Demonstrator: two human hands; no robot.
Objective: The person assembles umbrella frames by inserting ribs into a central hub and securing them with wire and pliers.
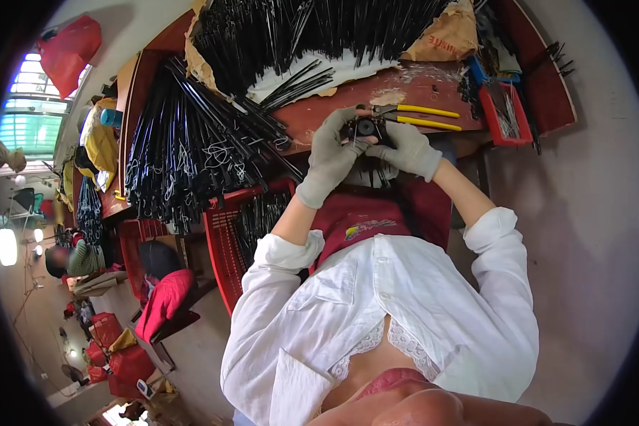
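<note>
Two gloved hands (329,153) grip a small black piece (366,127) with a round face between their curled fingers (334,123).

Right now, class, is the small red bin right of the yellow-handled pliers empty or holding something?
The red bin holds something: thin, pale, metallic-looking pieces show inside. How full it is, I cannot tell.

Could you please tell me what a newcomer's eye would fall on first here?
Probably the bright yellow-handled pliers, beside the hands near the edge of the red table. Next, perhaps, the gloved left hand and right hand, together holding a small black part at the centre top. The great fan of thin black rods to their left is hard to miss too.
</note>
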